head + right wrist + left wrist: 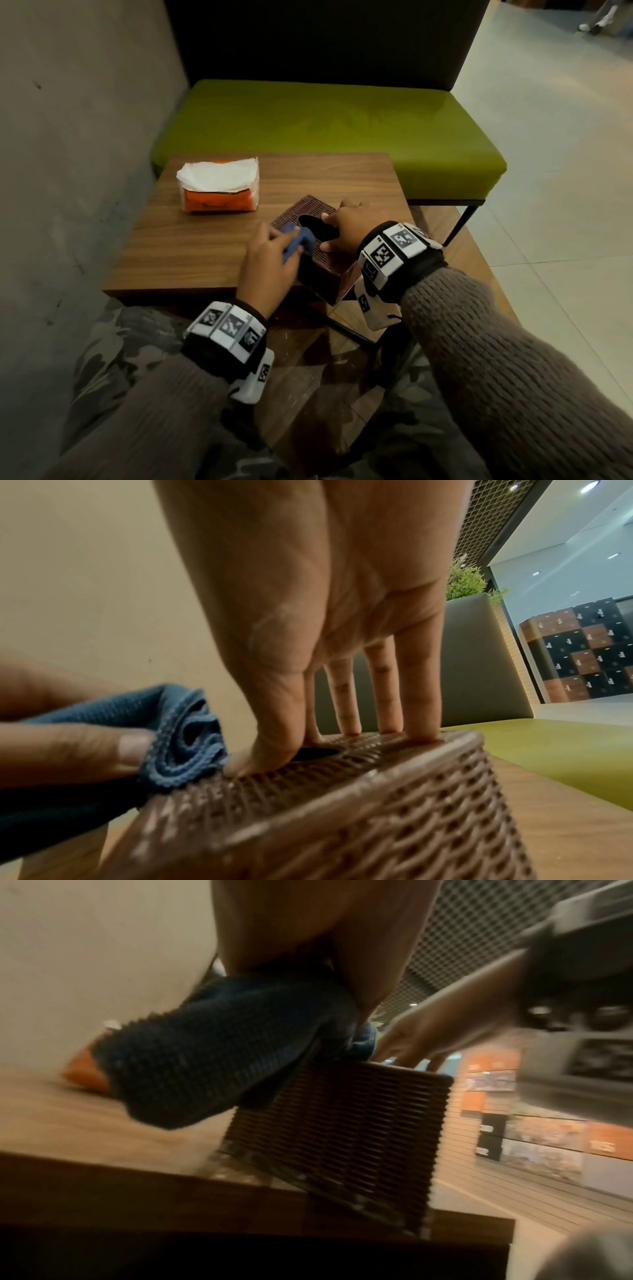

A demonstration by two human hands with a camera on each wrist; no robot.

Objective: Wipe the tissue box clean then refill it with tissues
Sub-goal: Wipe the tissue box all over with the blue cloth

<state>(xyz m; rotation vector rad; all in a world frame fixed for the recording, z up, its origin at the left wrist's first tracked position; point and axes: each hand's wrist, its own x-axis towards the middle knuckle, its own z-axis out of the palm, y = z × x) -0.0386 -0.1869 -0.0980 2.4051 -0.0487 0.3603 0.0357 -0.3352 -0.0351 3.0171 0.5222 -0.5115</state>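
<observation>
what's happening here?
A person is wiping a woven tissue box on the table. The left hand grips a blue cloth against the box top by the opening, while the right hand presses straight fingers on the lid to steady it. The tissue pack sits untouched behind; refill not yet started.

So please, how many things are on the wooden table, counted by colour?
Brown: 1, the brown woven tissue box
Blue: 1, the blue cloth in the left hand
Orange: 1, the orange and white tissue pack
Total: 3
</observation>
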